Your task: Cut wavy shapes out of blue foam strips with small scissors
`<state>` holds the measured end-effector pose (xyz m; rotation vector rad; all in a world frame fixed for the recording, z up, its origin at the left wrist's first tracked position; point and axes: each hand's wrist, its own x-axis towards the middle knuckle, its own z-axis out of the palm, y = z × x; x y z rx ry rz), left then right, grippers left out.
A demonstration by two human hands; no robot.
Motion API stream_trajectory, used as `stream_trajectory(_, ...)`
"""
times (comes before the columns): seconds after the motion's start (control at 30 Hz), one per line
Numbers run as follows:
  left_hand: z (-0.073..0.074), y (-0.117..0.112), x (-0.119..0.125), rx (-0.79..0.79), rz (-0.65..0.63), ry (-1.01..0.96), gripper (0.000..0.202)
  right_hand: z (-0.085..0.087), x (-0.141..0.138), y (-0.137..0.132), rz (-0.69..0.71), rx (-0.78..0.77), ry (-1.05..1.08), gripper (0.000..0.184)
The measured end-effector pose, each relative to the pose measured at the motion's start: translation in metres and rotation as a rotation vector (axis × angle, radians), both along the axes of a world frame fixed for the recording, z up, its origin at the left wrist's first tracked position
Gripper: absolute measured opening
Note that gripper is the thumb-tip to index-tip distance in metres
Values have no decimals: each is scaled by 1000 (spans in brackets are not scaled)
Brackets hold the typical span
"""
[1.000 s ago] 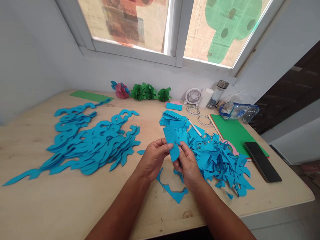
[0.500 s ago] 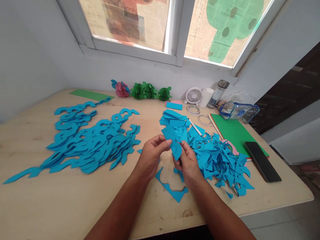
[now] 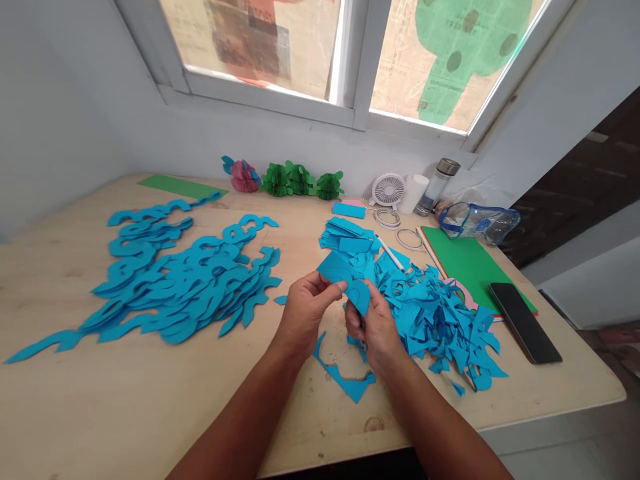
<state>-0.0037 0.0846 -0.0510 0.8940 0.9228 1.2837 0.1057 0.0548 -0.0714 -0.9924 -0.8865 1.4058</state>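
A folded piece of blue paper (image 3: 334, 267) with a curved line drawn on it is held up between both hands, above the middle of the table. My left hand (image 3: 305, 313) pinches it from the left between thumb and fingers. My right hand (image 3: 377, 327) is closed at its lower right end, by a rounded cut edge. Something small and dark shows under the right fingers, mostly hidden. Below the hands lies a curved blue offcut (image 3: 347, 381). To the left spreads a heap of wavy blue paper cutouts (image 3: 195, 287).
Blue scraps (image 3: 435, 313) pile up right of my hands, with a white pen (image 3: 390, 253) and folded blue paper stack (image 3: 347, 230) behind. A phone (image 3: 525, 323) lies by green sheets (image 3: 470, 267). A small fan (image 3: 389, 191), bottle (image 3: 437, 187) and clear pouch (image 3: 480, 223) stand near the wall.
The blue paper has turned and shifted in my fingers, so its upper part reaches farther left and its rounded end sits more to the right. Both hands stay in nearly the same place.
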Motion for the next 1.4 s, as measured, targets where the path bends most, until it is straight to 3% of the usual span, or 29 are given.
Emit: stream_trajectory(1.4,-2,-1,1,15,-57,-54,12,-3,-3,0,2,-5,55,28)
